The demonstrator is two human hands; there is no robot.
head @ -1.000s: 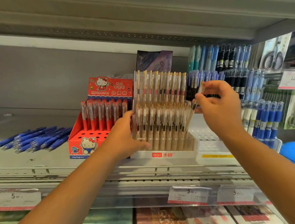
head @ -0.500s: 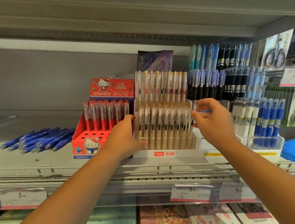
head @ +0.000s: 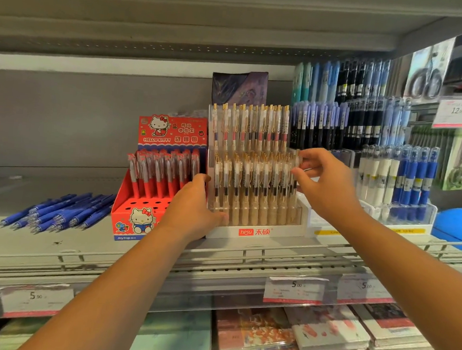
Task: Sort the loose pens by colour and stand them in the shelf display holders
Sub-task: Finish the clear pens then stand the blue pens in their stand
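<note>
Done: Your clear holder (head: 256, 230) stood nearly full, with pens upright in stepped tiers. The red carton (head: 142, 219) held red pens in its back rows, and its front holes showed dark and vacant.
Left to do: The loose blue pens (head: 58, 211) lay flat in a heap on the shelf (head: 53, 246), well apart from any holder. By my reckoning most of the sorting was still ahead of you.
Left hand: Your left hand (head: 194, 210) gripped the clear holder's left side, thumb across its front.
Right hand: Your right hand (head: 325, 185) pinched the top of the end pen (head: 295, 180) at the right of the front row. Whether it was fully seated, I could not tell.
Materials: The holder was transparent rigid plastic on a white base, and its pens were slim and clear-barrelled with gold clips and beige grips. The carton was printed card. The shelf was painted metal with a wire front rail.
</note>
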